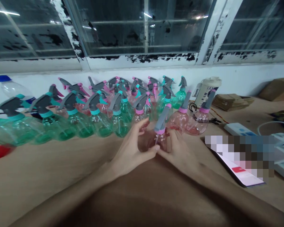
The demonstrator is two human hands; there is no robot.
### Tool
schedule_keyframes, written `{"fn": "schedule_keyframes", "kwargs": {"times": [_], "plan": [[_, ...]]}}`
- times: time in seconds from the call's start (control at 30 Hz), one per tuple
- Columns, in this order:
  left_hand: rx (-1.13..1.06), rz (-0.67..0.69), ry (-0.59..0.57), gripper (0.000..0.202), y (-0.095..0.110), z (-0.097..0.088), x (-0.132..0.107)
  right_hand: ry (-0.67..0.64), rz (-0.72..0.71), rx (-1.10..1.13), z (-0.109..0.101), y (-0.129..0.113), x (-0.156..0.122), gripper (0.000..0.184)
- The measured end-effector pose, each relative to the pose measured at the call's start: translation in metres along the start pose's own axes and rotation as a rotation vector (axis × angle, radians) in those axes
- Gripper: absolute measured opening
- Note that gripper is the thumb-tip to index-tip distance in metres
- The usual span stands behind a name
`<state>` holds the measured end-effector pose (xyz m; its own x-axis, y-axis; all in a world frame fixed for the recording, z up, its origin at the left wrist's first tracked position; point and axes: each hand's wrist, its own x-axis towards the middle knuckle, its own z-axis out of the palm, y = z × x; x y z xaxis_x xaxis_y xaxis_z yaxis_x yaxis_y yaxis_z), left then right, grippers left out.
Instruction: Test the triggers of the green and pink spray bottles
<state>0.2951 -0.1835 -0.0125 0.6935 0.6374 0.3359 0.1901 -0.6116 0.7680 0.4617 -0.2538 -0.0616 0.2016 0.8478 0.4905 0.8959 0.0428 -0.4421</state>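
Note:
A pink spray bottle [161,138] with a grey trigger head and pink collar stands between my hands at the middle of the table. My left hand [132,147] curves round its left side, with the thumb across the front. On the right side my right hand [178,148] grips the same bottle, its thumb meeting the left one. The bottle hides some of my fingertips. Close behind my right hand are two more pink bottles, one pink spray bottle [180,119] and another pink spray bottle [198,123] farther right. Nearest my left hand is a green spray bottle [120,124].
Several green spray bottles [71,124] line the left, with pink ones behind. A cream cup [207,90], flattened cardboard [232,100], a power strip [241,129] and a phone-like slab [246,178] lie right. A capped clear bottle [13,90] is far left, before the window wall [137,67].

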Motion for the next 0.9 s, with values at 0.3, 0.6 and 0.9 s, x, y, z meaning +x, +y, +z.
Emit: {"fn": "schedule_keyframes", "kwargs": {"times": [0.3, 0.6, 0.9], "plan": [[0.001, -0.187, -0.076, 0.033, -0.029, -0.008, -0.048, 0.042, 0.082, -0.376, 0.006, 0.013, 0.041, 0.069], [0.109, -0.321, -0.188, 0.025, -0.032, 0.002, -0.033, -0.040, 0.186, -0.465, 0.003, 0.015, 0.062, 0.069], [0.004, -0.275, -0.126, 0.029, -0.038, 0.014, 0.005, -0.036, 0.223, -0.379, 0.009, 0.014, 0.072, 0.065]]}}
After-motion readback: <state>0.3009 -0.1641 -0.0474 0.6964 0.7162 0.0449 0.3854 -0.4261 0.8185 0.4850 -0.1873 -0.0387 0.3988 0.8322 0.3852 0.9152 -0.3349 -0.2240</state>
